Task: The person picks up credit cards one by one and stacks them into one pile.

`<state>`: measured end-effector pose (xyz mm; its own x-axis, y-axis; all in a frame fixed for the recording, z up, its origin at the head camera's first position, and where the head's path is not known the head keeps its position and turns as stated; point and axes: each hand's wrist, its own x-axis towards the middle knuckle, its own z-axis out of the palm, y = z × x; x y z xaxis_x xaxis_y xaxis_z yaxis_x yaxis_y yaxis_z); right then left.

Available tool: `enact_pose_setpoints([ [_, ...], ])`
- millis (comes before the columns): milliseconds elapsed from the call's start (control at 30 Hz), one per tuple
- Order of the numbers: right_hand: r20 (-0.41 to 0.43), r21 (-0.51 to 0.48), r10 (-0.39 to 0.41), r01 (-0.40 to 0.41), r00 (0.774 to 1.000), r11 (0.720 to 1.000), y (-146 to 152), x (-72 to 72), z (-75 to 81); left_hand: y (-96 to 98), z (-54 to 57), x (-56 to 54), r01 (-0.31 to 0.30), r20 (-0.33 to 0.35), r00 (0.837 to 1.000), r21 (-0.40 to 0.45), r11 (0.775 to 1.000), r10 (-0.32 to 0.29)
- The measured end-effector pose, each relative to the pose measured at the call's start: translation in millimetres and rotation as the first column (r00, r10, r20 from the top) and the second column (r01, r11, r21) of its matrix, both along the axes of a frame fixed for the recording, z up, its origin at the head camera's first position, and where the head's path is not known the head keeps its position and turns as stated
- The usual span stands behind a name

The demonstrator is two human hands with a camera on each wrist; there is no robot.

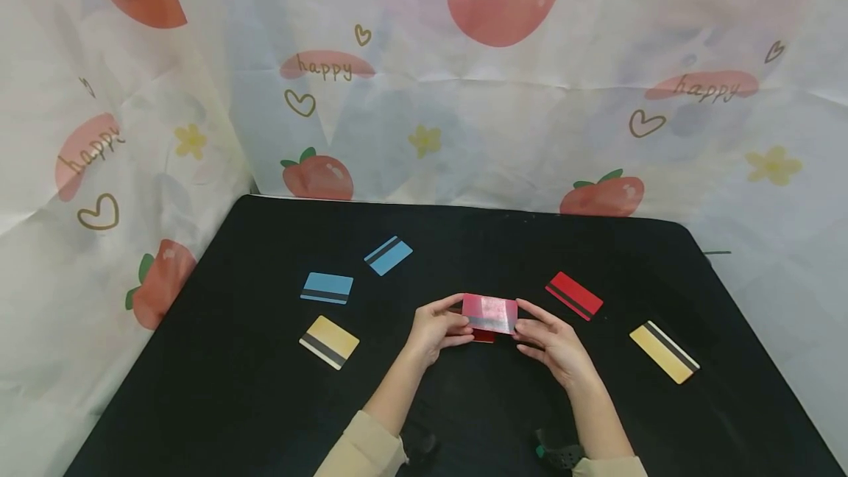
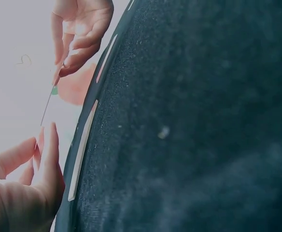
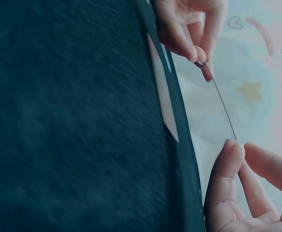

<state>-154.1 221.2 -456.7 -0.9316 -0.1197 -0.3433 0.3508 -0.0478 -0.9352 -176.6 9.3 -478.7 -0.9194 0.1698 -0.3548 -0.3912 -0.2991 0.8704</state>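
Note:
Both hands hold a glossy red card (image 1: 490, 311) by its two short ends, in the middle of the head view. Glare washes its face pale pink, and a grey band shows along its lower part. My left hand (image 1: 435, 331) pinches the left end between thumb and fingers. At the right end, my right hand (image 1: 558, 348) pinches it likewise, its lower fingers spread. Below the held card a strip of another red card (image 1: 484, 337) peeks out, the rest hidden behind. Edge-on, the held card (image 2: 46, 107) is a thin line between the hands in the wrist views.
On the black tabletop (image 1: 232, 389), two blue cards (image 1: 327, 286) and a gold card (image 1: 331, 341) lie to the left. To the right lie a red card (image 1: 575, 296) and another gold card (image 1: 663, 352). A printed curtain (image 1: 490, 131) hangs behind the table.

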Motion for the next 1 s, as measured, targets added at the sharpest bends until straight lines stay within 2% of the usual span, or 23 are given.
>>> enact_pose_setpoints([
  [133, -0.02, -0.028, -0.024, 0.024, 1.0, 0.999, -6.8, 0.2, -3.5, -4.4, -0.4, 1.1, -0.011, 0.012, 1.0, -0.003, 1.0, 0.011],
  [267, -0.042, -0.026, -0.007, 0.006, 0.999, 1.0, -12.8, 0.4, -6.6, -11.1, -1.3, 1.5, -0.017, 0.024, 1.0, -0.025, 1.0, 0.017],
  [533, 0.066, 0.076, -0.041, 0.036, 0.997, 0.996, -24.7, -3.5, -9.4, -23.1, -4.1, 2.1, -0.002, 0.045, 0.999, -0.067, 0.998, 0.005],
  [1000, 0.076, 0.127, -0.02, 0.01, 0.997, 0.992, -29.7, -6.0, -12.1, -33.0, -5.0, -0.3, 0.029, 0.066, 0.998, -0.117, 0.993, -0.021],
])
